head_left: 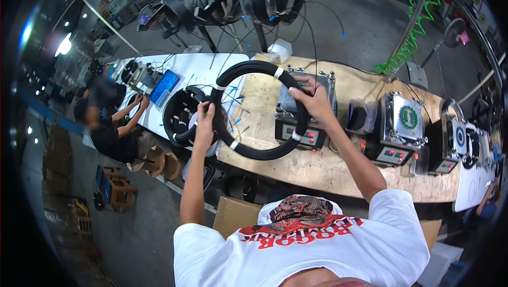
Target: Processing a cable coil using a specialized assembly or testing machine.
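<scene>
From here I see a plywood bench (312, 169) — three machines (398, 131) standing along it — and, to its left, a white bench (203, 67) bearing a blue tray (165, 86) and small tools.

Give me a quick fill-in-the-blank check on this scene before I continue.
The left hand and right hand hold a coil coloured ____.
The bands around the coil are ____.
The spiral hose at the picture's upper right is ____.
The display just right of the coil glows ____.

Missing words: black; white; green; red.

The cable coil (263, 153) looks like smooth, glossy plastic to me, the tabletop (312, 165) matt wood, the shirt (293, 253) cloth.
</scene>
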Motion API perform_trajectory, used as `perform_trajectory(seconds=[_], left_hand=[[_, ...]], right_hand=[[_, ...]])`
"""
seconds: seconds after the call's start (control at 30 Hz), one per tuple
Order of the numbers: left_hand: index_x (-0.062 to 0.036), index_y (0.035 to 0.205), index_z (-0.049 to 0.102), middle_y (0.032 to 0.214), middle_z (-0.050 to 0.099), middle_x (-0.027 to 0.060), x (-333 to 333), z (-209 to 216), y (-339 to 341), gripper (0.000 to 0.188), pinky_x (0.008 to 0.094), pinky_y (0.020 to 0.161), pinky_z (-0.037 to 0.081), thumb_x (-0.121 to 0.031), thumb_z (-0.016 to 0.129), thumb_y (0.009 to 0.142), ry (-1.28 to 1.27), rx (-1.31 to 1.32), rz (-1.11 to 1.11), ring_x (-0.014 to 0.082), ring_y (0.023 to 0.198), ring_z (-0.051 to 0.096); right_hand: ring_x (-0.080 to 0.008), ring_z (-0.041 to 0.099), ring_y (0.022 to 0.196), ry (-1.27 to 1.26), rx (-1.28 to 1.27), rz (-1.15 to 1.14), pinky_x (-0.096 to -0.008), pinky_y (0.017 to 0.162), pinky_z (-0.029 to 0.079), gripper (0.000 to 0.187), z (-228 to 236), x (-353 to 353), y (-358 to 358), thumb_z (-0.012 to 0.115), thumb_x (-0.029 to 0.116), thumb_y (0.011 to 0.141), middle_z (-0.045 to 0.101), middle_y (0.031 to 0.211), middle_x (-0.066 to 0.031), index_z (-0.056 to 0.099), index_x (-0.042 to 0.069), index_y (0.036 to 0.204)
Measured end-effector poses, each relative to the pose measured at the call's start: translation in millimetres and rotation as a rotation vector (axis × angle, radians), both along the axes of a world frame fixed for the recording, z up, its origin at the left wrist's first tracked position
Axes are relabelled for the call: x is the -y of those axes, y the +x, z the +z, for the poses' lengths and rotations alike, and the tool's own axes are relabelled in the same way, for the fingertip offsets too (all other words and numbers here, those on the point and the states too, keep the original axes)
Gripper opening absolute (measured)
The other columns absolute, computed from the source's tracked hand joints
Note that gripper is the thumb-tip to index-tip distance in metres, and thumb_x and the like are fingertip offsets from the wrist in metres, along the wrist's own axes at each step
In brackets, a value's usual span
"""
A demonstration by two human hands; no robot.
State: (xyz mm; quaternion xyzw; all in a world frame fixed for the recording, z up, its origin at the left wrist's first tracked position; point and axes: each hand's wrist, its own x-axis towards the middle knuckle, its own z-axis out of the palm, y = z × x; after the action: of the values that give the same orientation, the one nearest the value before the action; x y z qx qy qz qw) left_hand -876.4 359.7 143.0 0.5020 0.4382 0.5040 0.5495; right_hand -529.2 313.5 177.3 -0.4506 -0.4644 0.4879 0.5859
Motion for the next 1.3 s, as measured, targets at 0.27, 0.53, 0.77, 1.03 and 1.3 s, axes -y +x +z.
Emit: perform_trajectory(seconds=[0.27, 0.53, 0.77, 1.03, 1.3], left_hand=[[-0.0007, 0.138, 0.047, 0.128, 0.054, 0.0079, -32.0, -68.7, 107.9, 0.051, 0.0258, 0.102, 0.036, -0.040, 0.047, 0.106, -0.011, -0.056, -0.134, 0.0147, 0.115, 0.048], [0.0007, 0.112, 0.051, 0.100, 0.063, 0.0134, -23.1, -152.1, 110.2, 0.040, 0.0339, 0.087, 0.045, -0.038, 0.051, 0.104, 0.060, -0.316, -0.139, 0.0221, 0.092, 0.059], [0.0050, 0.134, 0.044, 0.104, 0.061, 0.0117, -14.7, -168.7, 97.1, 0.050, 0.0289, 0.085, 0.047, -0.036, 0.048, 0.105, 0.269, -0.416, -0.218, 0.0167, 0.092, 0.057], [-0.0002, 0.124, 0.052, 0.112, 0.058, 0.0076, -36.5, -128.8, 114.9, 0.042, 0.0284, 0.092, 0.042, -0.034, 0.058, 0.101, 0.244, -0.214, -0.353, 0.0132, 0.102, 0.052], [-0.0060, 0.128, 0.048, 0.102, 0.065, 0.0104, -90.3, -38.2, 146.2, 0.043, 0.0292, 0.075, 0.052, -0.026, 0.067, 0.096, 0.314, -0.095, -0.393, 0.0150, 0.084, 0.064]], right_hand=[[-0.0137, 0.064, 0.080, 0.047, 0.385, -0.178, -0.0280, 0.073, 0.051, 0.043, -21.3, 14.8, 87.3, 0.075, 0.025, 0.088, 0.070, 0.095, -0.0121, 0.064, -0.004, 0.118], [-0.0197, 0.063, 0.080, 0.108, 0.831, -0.237, -0.0331, 0.078, 0.051, 0.042, -86.6, 8.1, 101.9, 0.077, 0.032, 0.086, 0.067, 0.089, -0.0123, 0.071, 0.006, 0.118], [-0.0140, 0.062, 0.086, 0.118, 0.567, -0.375, -0.0293, 0.078, 0.048, 0.032, -120.8, 14.4, 89.2, 0.059, 0.025, 0.101, 0.071, 0.096, -0.0107, 0.062, -0.007, 0.104], [-0.0120, 0.057, 0.071, 0.339, 0.630, -0.630, -0.0277, 0.067, 0.045, 0.027, -112.3, 5.8, 98.9, 0.060, 0.023, 0.098, 0.067, 0.079, -0.0084, 0.069, -0.003, 0.098], [-0.0135, 0.060, 0.059, 0.516, 0.774, -0.682, -0.0300, 0.058, 0.045, 0.027, 12.0, 3.1, 84.0, 0.065, 0.025, 0.095, 0.064, 0.063, -0.0068, 0.069, -0.001, 0.092]])
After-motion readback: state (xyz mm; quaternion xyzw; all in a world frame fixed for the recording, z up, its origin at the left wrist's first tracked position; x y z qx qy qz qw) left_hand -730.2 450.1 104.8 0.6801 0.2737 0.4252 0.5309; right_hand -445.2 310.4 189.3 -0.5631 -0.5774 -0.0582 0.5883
